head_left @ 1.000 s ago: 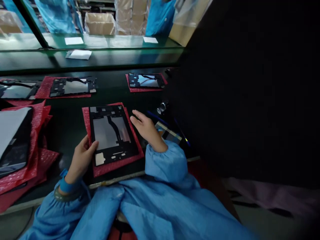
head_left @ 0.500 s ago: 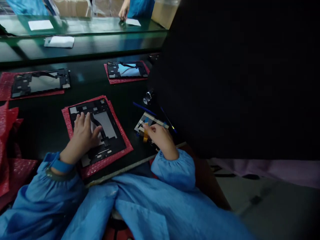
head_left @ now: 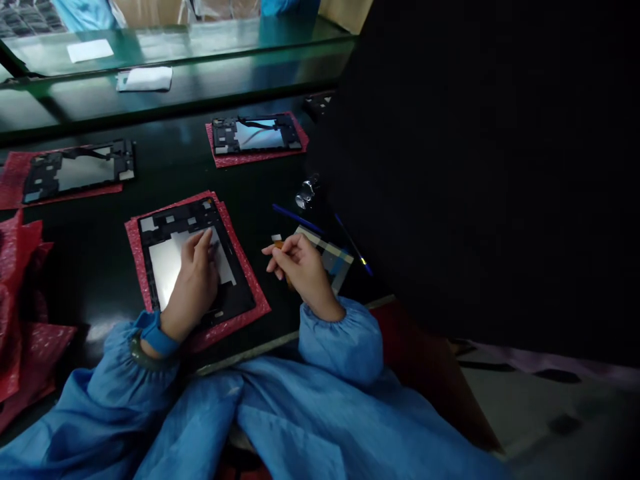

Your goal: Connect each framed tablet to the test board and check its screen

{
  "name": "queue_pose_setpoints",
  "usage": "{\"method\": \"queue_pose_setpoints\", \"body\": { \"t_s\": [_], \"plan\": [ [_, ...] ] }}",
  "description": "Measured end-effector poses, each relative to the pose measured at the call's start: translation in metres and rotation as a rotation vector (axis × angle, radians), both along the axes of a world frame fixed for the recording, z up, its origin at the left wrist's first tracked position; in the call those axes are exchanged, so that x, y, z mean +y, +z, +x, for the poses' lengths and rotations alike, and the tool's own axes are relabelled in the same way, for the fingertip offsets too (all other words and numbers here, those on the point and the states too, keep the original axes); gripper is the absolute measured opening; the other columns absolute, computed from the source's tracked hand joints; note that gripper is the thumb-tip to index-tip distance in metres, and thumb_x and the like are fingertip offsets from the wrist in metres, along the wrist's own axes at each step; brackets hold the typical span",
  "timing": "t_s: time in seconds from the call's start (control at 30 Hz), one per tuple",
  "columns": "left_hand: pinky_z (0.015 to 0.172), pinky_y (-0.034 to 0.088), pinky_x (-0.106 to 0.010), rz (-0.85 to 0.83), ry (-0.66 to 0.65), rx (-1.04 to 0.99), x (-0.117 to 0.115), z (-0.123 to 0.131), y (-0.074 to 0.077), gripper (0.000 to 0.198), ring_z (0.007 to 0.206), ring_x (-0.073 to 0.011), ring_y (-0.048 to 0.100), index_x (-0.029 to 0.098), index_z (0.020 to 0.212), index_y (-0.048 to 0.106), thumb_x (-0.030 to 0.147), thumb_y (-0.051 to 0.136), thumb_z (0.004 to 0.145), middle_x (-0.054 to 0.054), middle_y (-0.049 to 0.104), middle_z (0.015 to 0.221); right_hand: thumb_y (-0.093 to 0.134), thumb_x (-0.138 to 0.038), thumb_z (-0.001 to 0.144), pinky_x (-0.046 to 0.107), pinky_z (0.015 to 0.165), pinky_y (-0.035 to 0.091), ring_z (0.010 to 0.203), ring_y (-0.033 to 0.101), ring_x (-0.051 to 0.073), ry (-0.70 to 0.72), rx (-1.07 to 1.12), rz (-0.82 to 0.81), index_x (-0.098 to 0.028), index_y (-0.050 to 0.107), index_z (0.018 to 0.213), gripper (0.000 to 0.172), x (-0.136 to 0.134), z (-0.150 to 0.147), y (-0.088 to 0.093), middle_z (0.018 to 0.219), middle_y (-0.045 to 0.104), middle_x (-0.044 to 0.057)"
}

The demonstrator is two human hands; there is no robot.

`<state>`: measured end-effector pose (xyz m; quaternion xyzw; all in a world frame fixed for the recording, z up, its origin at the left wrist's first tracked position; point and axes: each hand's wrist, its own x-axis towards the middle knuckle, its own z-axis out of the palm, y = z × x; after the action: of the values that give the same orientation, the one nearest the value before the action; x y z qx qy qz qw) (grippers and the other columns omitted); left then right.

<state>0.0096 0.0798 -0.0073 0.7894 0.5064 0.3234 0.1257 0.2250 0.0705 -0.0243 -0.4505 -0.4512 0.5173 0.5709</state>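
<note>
My right hand pinches an orange flex cable with a pale end, just right of the nearest tablet. My left hand rests over that tablet's open back, its fingers stretched forward and none visibly holding anything. The tablet is a black frame with a silver plate in the middle. Under it lies a red bubble-wrap sheet. Behind the right hand a flat piece with pale strips and blue tape lies on the bench, partly covered by the hand.
Two more opened tablets on red wrap lie farther back, one left and one centre. Red bubble wrap is heaped at left. Blue pens and a shiny metal object lie right of centre. A large black shape blocks the right side.
My left hand has shifted right across the tablet, and the black ribbon cable seen there before no longer shows. My right hand has moved left off the taped piece, carrying the orange flex cable.
</note>
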Motion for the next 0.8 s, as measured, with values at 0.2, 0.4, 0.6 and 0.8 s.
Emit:
{"method": "queue_pose_setpoints", "body": {
  "t_s": [0.2, 0.4, 0.6, 0.8],
  "plan": [
    [0.1, 0.056, -0.042, -0.152, -0.059, -0.19, -0.009, 0.007, 0.01, 0.037, 0.114, -0.0244, 0.069, 0.009, 0.131, 0.058, 0.023, 0.05, 0.097, -0.019, 0.07, 0.124, 0.06, -0.051, 0.094, 0.022, 0.054, 0.047, 0.061, 0.061, 0.008, 0.016, -0.124, 0.105, -0.021, 0.06, 0.097, 0.03, -0.003, -0.005, 0.001, 0.082, 0.07, 0.0],
    [0.099, 0.055, -0.033, -0.205, -0.044, -0.294, -0.011, 0.007, 0.016, 0.016, 0.113, -0.0206, 0.07, 0.016, 0.097, 0.072, 0.027, 0.061, 0.093, -0.012, 0.073, 0.124, 0.045, -0.044, 0.103, 0.028, 0.067, 0.053, 0.071, 0.064, 0.011, 0.038, -0.32, 0.18, -0.022, 0.067, 0.114, 0.033, -0.018, -0.003, 0.002, 0.104, 0.072, 0.006],
    [0.081, 0.058, -0.024, -0.404, 0.054, -0.422, -0.013, 0.013, 0.025, 0.01, 0.092, -0.0153, 0.075, 0.021, 0.094, 0.07, 0.03, 0.066, 0.09, -0.002, 0.08, 0.102, 0.045, -0.026, 0.103, 0.03, 0.071, 0.057, 0.064, 0.062, 0.011, -0.053, -0.344, 0.243, -0.031, 0.045, 0.145, 0.043, -0.024, -0.006, -0.002, 0.107, 0.074, 0.005],
    [0.069, 0.055, -0.022, -0.484, 0.087, -0.55, -0.013, 0.013, 0.023, 0.016, 0.075, -0.0142, 0.072, 0.02, 0.088, 0.068, 0.036, 0.072, 0.083, -0.001, 0.077, 0.083, 0.051, -0.016, 0.094, 0.027, 0.069, 0.054, 0.078, 0.064, 0.013, -0.02, -0.465, 0.255, -0.024, 0.075, 0.109, 0.029, -0.028, 0.0, 0.003, 0.091, 0.068, 0.003]
  ]
}}
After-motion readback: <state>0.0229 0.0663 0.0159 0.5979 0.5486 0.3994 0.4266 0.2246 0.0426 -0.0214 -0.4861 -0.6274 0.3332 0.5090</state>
